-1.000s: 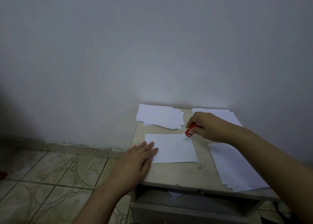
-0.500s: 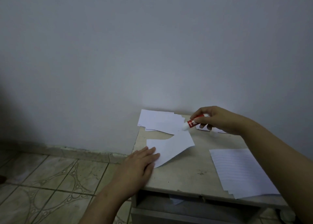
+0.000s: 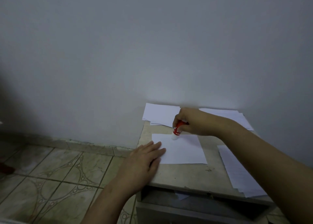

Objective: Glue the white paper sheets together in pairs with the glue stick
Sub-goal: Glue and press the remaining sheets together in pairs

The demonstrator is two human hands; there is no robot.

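A single white sheet lies flat in the middle of the small table. My left hand rests flat on the sheet's left edge, fingers straight. My right hand grips a red glue stick, tilted, with its white tip touching the sheet near its far edge. A loose pile of white sheets sits at the far left of the table. Another pile lies at the far right, partly hidden by my right arm.
A stack of lined sheets overhangs the table's near right corner. The table stands against a plain wall, with an open shelf below the top. Patterned floor tiles lie to the left.
Half a second ago the sheet's far corner was lifted with the glue stick raised over the far pile. Now the sheet lies flat and the stick's tip is down on it.
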